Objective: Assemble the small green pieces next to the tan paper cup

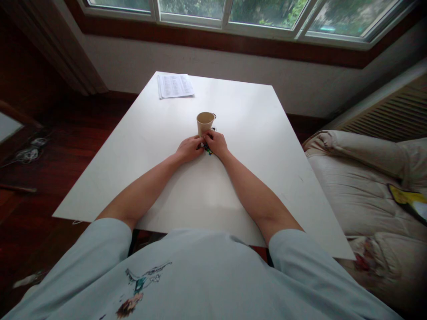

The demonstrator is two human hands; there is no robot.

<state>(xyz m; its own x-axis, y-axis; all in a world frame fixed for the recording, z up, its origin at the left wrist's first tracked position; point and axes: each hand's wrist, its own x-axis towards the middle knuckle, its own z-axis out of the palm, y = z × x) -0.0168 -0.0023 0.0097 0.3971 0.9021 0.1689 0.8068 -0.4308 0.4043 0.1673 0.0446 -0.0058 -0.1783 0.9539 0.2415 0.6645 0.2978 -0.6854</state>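
A tan cup (203,126) stands upright on the white table (203,191), with a small loop at the right of its rim. Just in front of it my left hand (190,148) and my right hand (216,142) meet, fingers bent inward and closed. Between and below the fingertips lies a small dark cluster with green, blue and yellow bits (208,150); its kind is too small to make out. The right fingers are close against the cup's lower front, and whether they touch it I cannot tell. What the fingertips pinch is hidden.
Printed sheets of paper (175,86) lie at the table's far left corner. A beige sofa (363,186) stands along the right side, with a yellow and black item (408,200) on it. Behind the table are a wall and a window (227,22). Cables (31,151) lie on the floor at left.
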